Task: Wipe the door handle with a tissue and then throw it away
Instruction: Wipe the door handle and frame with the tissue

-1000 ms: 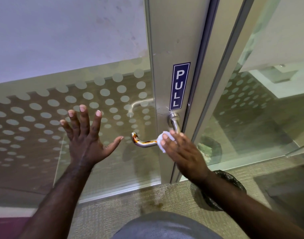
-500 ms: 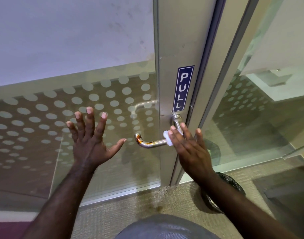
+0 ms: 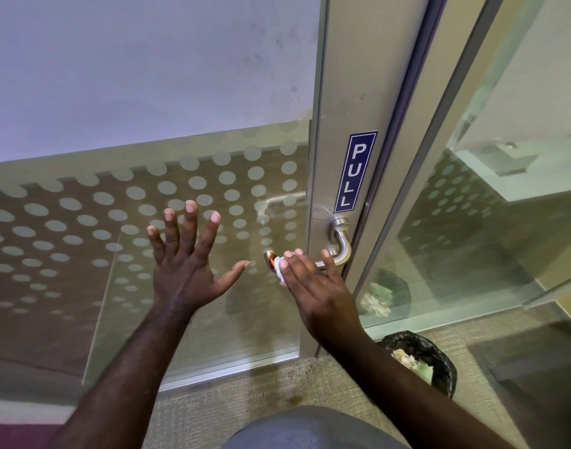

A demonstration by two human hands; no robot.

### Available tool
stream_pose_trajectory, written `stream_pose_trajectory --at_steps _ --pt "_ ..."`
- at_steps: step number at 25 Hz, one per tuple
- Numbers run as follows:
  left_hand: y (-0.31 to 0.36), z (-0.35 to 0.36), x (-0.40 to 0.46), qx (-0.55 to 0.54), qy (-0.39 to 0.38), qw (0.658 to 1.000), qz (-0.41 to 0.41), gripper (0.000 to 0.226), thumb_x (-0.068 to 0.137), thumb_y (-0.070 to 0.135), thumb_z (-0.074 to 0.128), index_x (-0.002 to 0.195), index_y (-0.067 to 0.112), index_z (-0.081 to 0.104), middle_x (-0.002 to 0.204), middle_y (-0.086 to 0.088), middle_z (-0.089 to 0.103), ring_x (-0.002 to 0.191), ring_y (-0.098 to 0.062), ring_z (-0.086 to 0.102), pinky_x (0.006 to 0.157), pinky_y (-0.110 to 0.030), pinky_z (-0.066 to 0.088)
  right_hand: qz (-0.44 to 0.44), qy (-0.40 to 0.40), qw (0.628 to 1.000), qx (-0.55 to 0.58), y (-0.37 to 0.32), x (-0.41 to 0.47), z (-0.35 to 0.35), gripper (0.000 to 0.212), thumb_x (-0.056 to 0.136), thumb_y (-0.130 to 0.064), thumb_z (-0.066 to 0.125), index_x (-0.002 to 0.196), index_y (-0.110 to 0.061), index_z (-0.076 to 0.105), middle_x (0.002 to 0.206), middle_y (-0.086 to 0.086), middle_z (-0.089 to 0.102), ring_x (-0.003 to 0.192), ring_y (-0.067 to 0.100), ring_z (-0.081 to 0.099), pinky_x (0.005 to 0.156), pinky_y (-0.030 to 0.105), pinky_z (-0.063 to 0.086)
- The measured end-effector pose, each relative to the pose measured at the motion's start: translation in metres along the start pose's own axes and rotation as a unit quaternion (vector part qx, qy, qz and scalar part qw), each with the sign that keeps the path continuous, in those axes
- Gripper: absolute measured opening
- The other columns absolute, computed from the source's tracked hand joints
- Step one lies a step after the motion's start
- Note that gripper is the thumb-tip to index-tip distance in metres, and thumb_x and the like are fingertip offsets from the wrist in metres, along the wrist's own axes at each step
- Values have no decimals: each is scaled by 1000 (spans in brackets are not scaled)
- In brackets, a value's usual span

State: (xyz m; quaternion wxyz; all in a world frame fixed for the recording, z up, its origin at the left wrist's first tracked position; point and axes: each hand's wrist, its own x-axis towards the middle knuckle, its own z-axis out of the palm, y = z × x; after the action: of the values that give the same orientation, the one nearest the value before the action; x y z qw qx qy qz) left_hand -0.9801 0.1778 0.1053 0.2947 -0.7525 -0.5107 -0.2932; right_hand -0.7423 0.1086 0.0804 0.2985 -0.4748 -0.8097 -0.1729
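Head view | tissue [image 3: 278,265] pressed on the free end of the handle [image 3: 341,251] by the right hand [image 3: 313,286], fingers curled over it | left hand [image 3: 187,264] spread, empty, apart from the handle | step: wiping; next likely release, drop tissue in bin [image 3: 439,367] at lower right.

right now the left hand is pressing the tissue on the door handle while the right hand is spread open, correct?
Swapped. In the head view the right hand presses the tissue on the door handle, while the left hand is spread open.
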Motion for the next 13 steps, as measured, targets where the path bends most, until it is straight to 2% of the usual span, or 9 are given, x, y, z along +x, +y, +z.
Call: stream_pose_trajectory --at_steps 2,4,8,11,13 --pt "-1 1 -1 -4 -2 1000 0 111 77 78 52 157 30 -8 163 3 -27 149 -19 -27 118 -42 -22 -7 -21 1000 -18 6 -2 -5 56 87 -5 61 139 -6 41 136 13 58 129 25 51 123 42 5" --pt "-1 2 -1 -4 -2 1000 0 111 77 78 52 157 30 -7 163 3 -26 149 -19 -26 118 -42 -21 -3 -35 999 -32 9 -5 -10 54 87 -6 59 138 -6 41 135 14 59 127 26 54 122 42 7" --pt "-2 5 -4 2 11 1000 8 111 77 76 56 158 29 -5 164 1 -23 150 -21 -23 119 -44 -19 -14 -34 998 -46 -6 9 -14 51 82 -5 72 131 -4 55 131 14 62 122 27 58 118 45 21" --pt "-6 8 -5 8 18 1000 20 109 78 76 54 158 29 -4 165 0 -22 150 -21 -23 119 -44 -18 -11 -30 999 -39 -28 26 -16 33 93 -2 52 125 2 60 124 20 65 116 28 62 114 52 30" --pt "-10 10 -7 20 25 999 31 108 79 75 54 158 28 -3 165 -1 -21 151 -21 -22 119 -43 -18 30 -67 997 -33 -40 43 -19 30 92 0 54 121 7 61 118 24 66 109 30 66 111 55 36"
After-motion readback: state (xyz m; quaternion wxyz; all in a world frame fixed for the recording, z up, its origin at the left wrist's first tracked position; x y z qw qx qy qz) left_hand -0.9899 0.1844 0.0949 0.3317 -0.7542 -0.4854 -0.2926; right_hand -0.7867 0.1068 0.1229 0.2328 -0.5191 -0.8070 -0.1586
